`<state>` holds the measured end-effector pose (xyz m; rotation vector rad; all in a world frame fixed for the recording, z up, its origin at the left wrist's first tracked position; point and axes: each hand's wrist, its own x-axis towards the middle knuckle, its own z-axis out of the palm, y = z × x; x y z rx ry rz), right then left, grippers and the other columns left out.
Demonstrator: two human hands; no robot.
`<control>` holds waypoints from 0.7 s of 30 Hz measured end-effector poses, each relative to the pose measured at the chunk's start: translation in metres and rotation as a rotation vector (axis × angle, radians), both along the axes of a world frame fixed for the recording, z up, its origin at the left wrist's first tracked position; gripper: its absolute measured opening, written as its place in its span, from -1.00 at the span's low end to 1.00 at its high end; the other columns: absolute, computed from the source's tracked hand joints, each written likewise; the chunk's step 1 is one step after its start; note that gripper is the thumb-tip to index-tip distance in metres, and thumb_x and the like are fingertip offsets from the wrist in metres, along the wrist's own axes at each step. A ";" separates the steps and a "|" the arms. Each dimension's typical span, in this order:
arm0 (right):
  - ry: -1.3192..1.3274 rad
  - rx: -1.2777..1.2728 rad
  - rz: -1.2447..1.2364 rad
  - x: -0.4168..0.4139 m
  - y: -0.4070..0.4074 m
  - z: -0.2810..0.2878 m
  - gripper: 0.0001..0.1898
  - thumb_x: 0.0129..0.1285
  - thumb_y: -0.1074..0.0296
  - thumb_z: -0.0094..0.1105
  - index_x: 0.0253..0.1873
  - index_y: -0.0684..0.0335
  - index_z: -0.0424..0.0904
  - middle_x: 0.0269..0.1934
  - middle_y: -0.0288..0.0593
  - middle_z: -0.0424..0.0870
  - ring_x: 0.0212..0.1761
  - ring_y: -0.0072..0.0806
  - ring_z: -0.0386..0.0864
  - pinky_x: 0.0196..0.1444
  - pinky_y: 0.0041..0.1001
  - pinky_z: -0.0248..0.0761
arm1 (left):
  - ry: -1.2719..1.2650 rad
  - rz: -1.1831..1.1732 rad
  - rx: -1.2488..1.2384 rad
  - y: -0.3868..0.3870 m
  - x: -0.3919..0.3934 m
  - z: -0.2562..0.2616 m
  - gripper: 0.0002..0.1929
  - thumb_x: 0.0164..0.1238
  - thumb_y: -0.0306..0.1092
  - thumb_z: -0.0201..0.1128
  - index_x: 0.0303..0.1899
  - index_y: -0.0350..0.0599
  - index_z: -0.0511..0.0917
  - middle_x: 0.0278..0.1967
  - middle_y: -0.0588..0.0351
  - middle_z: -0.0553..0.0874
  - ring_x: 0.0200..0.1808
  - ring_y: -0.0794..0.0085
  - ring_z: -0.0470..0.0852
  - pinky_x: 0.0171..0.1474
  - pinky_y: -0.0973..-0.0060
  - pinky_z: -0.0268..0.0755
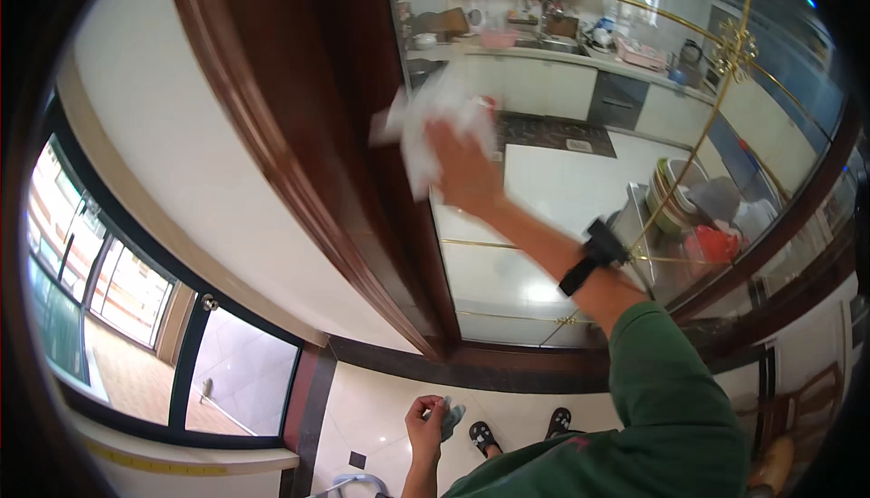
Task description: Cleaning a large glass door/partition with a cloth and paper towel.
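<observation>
My right hand [469,172] is spread on a white cloth or paper wipe [428,114], blurred by motion. The wipe lies at the left side of a glass door panel [544,192] with gold trim, close to its dark wooden frame [367,124]. It seems to touch the glass, and part of it overlaps the wood. Lower down, my left hand [425,423] pinches a small crumpled grey-green cloth [452,422] between thumb and fingers. That cloth hangs above the tiled floor, away from the door.
Through the glass I see a kitchen counter [544,49] with a sink, and a stack of basins [680,185]. At left is a dark-framed glass door [238,369] with a round knob [209,302]. A grey tubular frame [357,481] stands at the bottom, near my shoes [484,435].
</observation>
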<state>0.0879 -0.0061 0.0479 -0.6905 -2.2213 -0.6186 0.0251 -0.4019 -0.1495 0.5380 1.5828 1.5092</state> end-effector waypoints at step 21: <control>0.946 -0.084 -0.783 0.223 0.032 -0.056 -0.07 0.44 -0.04 0.03 0.53 0.63 -0.19 0.58 0.40 -0.21 0.66 0.16 -0.35 0.63 -0.02 -0.52 | 0.082 -0.137 -0.055 0.005 0.018 -0.026 -0.95 0.34 -0.51 0.31 -0.24 -0.27 0.62 -0.33 0.20 0.64 -0.30 0.59 0.55 -0.16 0.60 0.43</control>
